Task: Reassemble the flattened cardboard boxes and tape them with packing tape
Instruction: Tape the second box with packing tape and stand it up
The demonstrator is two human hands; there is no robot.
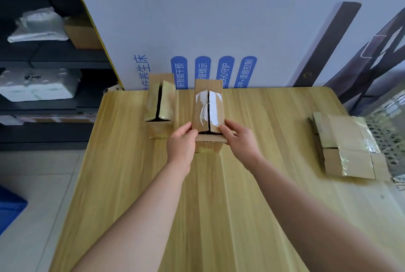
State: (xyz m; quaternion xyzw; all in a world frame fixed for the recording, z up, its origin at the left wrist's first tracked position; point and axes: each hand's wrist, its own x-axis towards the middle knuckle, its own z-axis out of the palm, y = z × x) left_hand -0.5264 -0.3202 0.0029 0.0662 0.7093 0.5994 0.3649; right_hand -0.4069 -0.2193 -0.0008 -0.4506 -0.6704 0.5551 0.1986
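Holding a small cardboard box (206,105) at the centre of the frame, the left hand (181,141) and the right hand (240,138) each grip a near corner, fingers curled against its sides. The box stands on a pale wooden table (219,201). Its top flaps meet along a dark seam, under wrinkled, shiny clear tape. A second box (160,102) with a gaping seam stands near its left. Flattened boxes (346,142) lie stacked at the right. A white printed board (197,20) leans behind, and dark shelving (54,61) fills the upper left.

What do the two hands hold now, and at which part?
Both hold the middle cardboard box by its near end: the left hand grips the left top flap's corner, the right hand the right flap's.
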